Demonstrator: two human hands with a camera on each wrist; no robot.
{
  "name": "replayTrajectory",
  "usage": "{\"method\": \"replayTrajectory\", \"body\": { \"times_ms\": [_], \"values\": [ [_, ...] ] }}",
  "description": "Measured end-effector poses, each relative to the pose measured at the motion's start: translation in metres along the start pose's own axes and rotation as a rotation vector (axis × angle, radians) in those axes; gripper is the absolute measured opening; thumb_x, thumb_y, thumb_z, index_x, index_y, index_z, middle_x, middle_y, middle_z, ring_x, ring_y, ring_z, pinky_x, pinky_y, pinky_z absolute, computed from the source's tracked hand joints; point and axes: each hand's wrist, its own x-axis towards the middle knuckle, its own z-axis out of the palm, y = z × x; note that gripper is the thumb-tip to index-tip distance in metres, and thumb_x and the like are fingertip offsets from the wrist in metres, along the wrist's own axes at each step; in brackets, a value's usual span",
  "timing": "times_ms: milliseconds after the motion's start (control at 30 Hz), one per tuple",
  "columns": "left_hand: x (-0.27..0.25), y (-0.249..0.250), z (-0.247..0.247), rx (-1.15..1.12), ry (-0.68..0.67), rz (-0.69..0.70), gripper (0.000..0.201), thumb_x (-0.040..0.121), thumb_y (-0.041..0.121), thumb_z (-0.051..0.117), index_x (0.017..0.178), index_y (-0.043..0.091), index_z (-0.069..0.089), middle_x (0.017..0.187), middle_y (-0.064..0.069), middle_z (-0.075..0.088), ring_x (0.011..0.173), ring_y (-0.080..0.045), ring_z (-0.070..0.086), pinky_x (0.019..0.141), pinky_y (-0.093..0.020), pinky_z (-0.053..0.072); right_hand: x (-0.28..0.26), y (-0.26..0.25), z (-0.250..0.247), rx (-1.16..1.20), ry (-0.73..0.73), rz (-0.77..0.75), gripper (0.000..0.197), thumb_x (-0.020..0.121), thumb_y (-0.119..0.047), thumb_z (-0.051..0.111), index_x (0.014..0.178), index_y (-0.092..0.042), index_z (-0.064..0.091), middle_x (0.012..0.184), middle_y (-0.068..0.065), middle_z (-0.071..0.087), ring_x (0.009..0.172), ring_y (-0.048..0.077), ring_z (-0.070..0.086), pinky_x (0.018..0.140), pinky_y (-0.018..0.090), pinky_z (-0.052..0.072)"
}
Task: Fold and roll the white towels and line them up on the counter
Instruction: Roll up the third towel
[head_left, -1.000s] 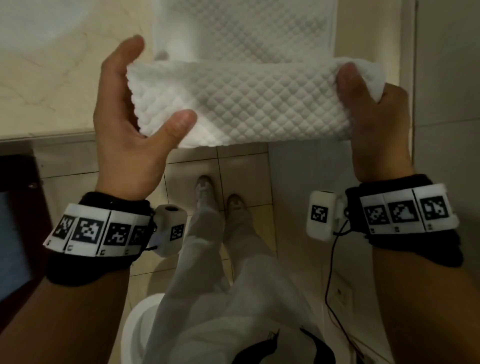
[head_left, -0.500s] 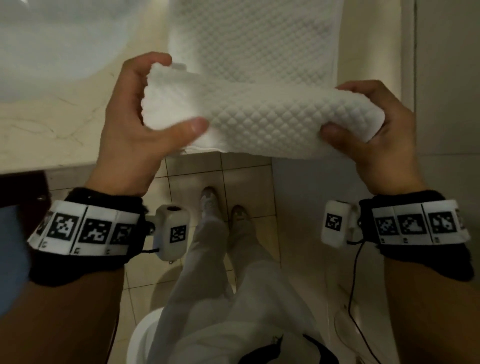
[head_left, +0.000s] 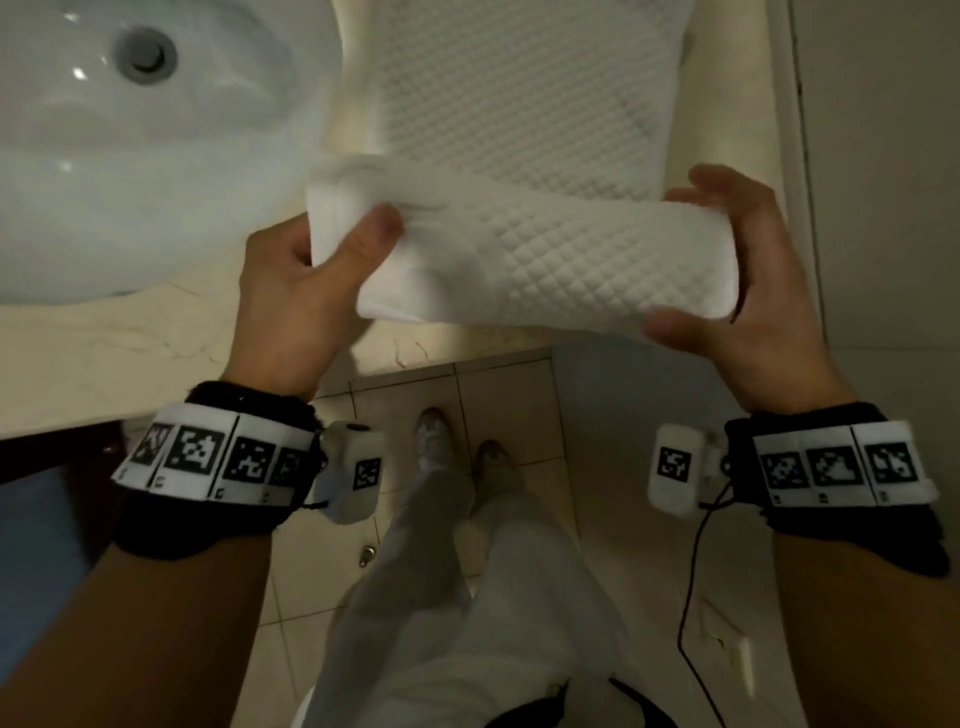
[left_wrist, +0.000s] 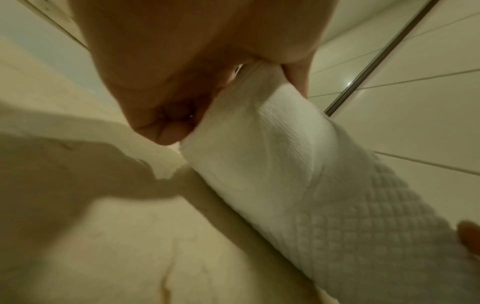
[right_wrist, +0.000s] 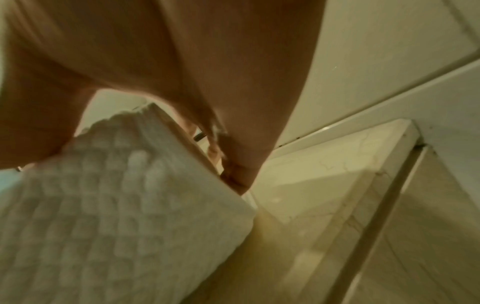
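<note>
A white quilted towel lies lengthwise on the cream counter (head_left: 130, 358); its near end is wound into a thick roll (head_left: 545, 265) lying across, near the counter's front edge. The flat, unrolled part (head_left: 519, 88) stretches away from me. My left hand (head_left: 311, 270) grips the roll's left end, thumb on top, fingers underneath. My right hand (head_left: 727, 270) cups the right end, thumb in front, fingers curled over the back. The left wrist view shows the roll (left_wrist: 298, 174) just above the counter; the right wrist view shows the roll's end (right_wrist: 116, 205) under my palm.
A white basin (head_left: 130, 156) with a drain is set into the counter at the left, close to the roll's left end. A wall panel (head_left: 883, 156) bounds the counter on the right. Below the edge are floor tiles, my legs and shoes.
Both hands have turned the roll forward over the flat towel, so the roll is thicker and lies farther onto the counter. The view has shifted and the basin now shows.
</note>
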Motion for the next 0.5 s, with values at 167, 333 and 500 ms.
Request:
{"method": "replayTrajectory", "body": {
  "times_ms": [167, 333, 500],
  "values": [
    [0.009, 0.01, 0.012, -0.185, 0.026, -0.146, 0.021, 0.083, 0.045, 0.07, 0.092, 0.028, 0.078, 0.096, 0.007, 0.079, 0.099, -0.015, 0.074, 0.086, -0.034, 0.057, 0.012, 0.0, 0.005, -0.027, 0.145, -0.032, 0.061, 0.07, -0.013, 0.087, 0.122, -0.01, 0.055, 0.117, -0.005, 0.062, 0.109, 0.002, 0.06, 0.087, 0.02, 0.05],
    [0.022, 0.001, 0.004, -0.134, -0.128, 0.053, 0.089, 0.073, 0.035, 0.085, 0.148, 0.021, 0.039, 0.149, -0.008, 0.049, 0.135, -0.024, 0.053, 0.108, -0.049, 0.047, 0.027, -0.005, 0.01, 0.14, 0.245, 0.101, 0.028, 0.084, -0.03, 0.076, 0.11, -0.029, 0.066, 0.104, -0.018, 0.074, 0.103, 0.008, 0.07, 0.082, 0.023, 0.055],
    [0.034, 0.005, -0.003, 0.117, -0.227, 0.067, 0.095, 0.058, 0.049, 0.091, 0.142, 0.037, 0.048, 0.136, 0.015, 0.061, 0.127, -0.009, 0.057, 0.104, -0.037, 0.051, 0.033, -0.005, 0.008, 0.111, 0.208, 0.215, 0.009, 0.085, -0.043, 0.068, 0.093, -0.038, 0.069, 0.088, -0.028, 0.073, 0.09, -0.004, 0.071, 0.074, 0.017, 0.056]
  ]
}}
